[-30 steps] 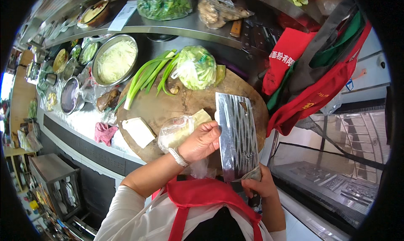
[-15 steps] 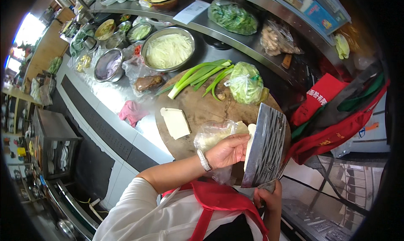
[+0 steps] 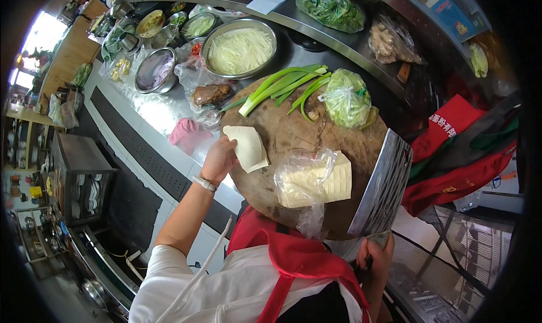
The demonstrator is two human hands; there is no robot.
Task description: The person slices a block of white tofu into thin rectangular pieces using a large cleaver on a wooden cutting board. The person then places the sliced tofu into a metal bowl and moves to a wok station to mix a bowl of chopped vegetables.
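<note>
My left hand is closed on the outer edge of a thin, pale tofu slice, which lies on the left side of the round wooden chopping block. At the block's right edge my right hand grips the handle end of a broad cleaver, its blade tilted and apart from the food. A greyish cloth shows at the grip. Between the hands lies a pale yellow tofu block, partly covered by a clear plastic bag. Whether several slices lie under my left fingers is hard to make out.
Green scallions and a bagged green vegetable lie at the block's far side. Beyond stand a steel bowl of pale shreds and another metal bowl. A pink cloth lies left. Red aprons hang right.
My left hand has moved from beside the cleaver to the slice at the left. The tofu block is now uncovered to view. The cleaver stays in my right hand.
</note>
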